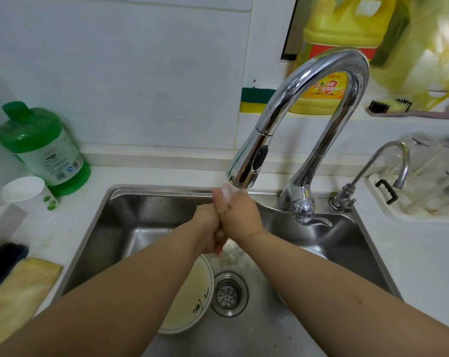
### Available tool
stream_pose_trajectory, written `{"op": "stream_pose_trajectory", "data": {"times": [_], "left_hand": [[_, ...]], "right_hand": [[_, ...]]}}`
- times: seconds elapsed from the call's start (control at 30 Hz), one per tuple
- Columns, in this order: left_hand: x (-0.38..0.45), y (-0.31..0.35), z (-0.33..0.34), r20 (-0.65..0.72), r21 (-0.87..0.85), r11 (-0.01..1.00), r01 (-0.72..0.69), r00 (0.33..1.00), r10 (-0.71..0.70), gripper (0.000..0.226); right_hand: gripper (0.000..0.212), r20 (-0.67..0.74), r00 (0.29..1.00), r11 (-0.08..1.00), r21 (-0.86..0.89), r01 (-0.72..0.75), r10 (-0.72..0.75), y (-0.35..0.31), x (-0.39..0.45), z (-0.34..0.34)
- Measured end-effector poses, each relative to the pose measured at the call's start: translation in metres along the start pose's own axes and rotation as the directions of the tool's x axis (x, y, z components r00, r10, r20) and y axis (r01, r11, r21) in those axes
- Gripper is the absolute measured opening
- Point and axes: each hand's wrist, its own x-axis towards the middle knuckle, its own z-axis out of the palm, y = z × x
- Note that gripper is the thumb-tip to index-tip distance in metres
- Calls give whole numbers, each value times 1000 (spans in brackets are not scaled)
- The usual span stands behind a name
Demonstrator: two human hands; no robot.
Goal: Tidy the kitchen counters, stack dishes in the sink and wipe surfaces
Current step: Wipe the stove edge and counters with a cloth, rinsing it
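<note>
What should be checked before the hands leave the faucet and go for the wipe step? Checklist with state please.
1. Left hand and right hand free of objects: ok, they are clasped together under the pull-down faucet, holding nothing else.
2. Hands rinsed: cannot tell, white lather or water shows at the fingertips.
3. Water shut off: cannot tell, flow seems present and the faucet handle is untouched.
4. Dishes in the sink: ok, a plate with a bamboo print lies beside the drain strainer.
5. Wiping cloth at hand: ok, a yellowish cloth lies on the counter to the left.
</note>
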Motion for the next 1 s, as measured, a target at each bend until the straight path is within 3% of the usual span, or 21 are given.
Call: {"op": "stream_pose_trajectory", "data": {"times": [0.13, 0.23, 0.3, 0.4, 0.47, 0.57, 0.63, 0.7, 0.83, 0.93, 1.0], "left_hand": [[0, 6, 0, -36, 17, 999, -32, 999, 33, 45], [2, 11, -7, -23, -43, 997, -59, 998, 58, 29], [2, 16, -12, -10, -75, 995, -65, 998, 65, 23], [3, 23, -17, 34, -175, 983, -51, 998, 57, 41], [2, 26, -19, -4, -232, 970, -68, 998, 69, 30], [8, 28, -26, -104, -231, 967, -108, 991, 86, 13], [6, 28, -30, -132, -207, 972, -113, 987, 87, 10], [7, 26, -35, -126, -208, 976, -62, 991, 37, 10], [7, 11, -39, -67, -148, 987, 68, 995, -78, 20], [5, 2, -34, 0, -123, 986, 115, 993, -115, 25], [7, 0, -29, 77, -120, 985, 122, 991, -113, 38]], "right_hand": [[46, -28, 993, 991, -61, -117, 116, 9, 15, 3], [32, -20, 968, 969, 13, -248, 249, 14, 21, -4], [28, 113, 931, 922, 139, -361, 348, 18, 21, -8], [27, 395, 831, 833, 234, -502, 390, 19, 12, -14], [37, 591, 729, 738, 310, -600, 345, 15, 5, -20], [45, 750, 638, 750, 319, -579, 173, 15, 2, -26], [34, 715, 685, 722, 398, -566, 142, 13, 3, -26], [18, 614, 769, 613, 542, -575, 179, 11, 8, -28], [14, 387, 876, 392, 787, -476, 287, 7, 21, -31], [9, 358, 891, 420, 789, -448, 277, -3, 15, -27], [16, 386, 898, 474, 763, -439, 209, -12, 3, -24]]}}
